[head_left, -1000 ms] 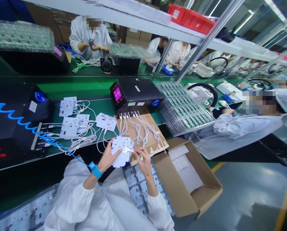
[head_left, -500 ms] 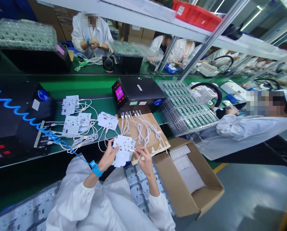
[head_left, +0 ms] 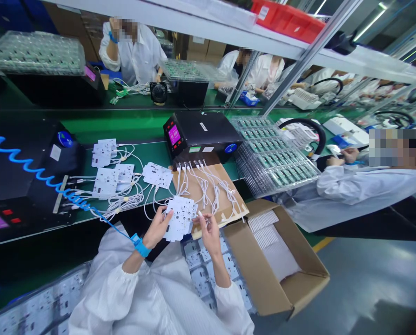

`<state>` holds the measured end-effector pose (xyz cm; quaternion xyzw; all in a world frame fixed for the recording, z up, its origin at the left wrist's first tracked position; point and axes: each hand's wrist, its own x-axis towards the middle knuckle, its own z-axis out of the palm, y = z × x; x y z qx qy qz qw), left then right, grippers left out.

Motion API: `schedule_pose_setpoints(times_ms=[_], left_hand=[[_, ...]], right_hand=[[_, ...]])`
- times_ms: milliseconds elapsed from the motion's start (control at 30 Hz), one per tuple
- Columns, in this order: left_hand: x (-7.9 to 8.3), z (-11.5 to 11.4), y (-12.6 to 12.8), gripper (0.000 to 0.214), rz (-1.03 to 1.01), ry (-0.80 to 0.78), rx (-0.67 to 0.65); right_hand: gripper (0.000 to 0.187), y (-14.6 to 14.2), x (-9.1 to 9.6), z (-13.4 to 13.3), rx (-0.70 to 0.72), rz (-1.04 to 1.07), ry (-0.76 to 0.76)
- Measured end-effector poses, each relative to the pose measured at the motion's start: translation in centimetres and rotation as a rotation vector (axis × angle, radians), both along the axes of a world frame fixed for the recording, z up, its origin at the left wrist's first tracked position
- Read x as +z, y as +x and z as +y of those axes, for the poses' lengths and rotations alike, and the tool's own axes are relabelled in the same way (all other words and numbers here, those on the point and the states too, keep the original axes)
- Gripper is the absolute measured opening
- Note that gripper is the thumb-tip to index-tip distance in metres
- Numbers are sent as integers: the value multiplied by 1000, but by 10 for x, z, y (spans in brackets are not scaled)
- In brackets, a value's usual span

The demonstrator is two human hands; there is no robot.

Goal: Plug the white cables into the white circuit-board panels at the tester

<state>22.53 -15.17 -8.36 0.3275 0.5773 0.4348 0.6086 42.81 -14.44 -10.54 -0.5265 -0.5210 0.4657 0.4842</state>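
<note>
The right hand (head_left: 210, 229) has turned its small white piece (head_left: 200, 214) upward, at the edge of the white board (head_left: 179, 218), whose bright glow has gone. Across the bench, a co-worker (head_left: 138, 56), whose hands were together, now raises one hand (head_left: 115, 27) to the head.

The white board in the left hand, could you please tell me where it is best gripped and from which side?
Probably the left edge of the white board, from the left, thumb on top: it is thin and flat, and the right hand is beside its right edge.
</note>
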Motion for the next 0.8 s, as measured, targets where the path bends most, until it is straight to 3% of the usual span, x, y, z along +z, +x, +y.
schedule_pose_setpoints(times_ms=[200, 367, 533, 800], left_hand=[[-3, 4, 11, 74, 7, 42, 14], [-10, 8, 14, 55, 184, 217, 80], [-11, 8, 13, 41, 353, 244, 64], [-12, 6, 3, 48, 421, 236, -35]], right_hand=[[37, -16, -10, 4, -23, 167, -83], [45, -14, -13, 7, -40, 258, -170], [47, -10, -10, 7, -57, 290, -214], [52, -8, -8, 7, -86, 304, -181]])
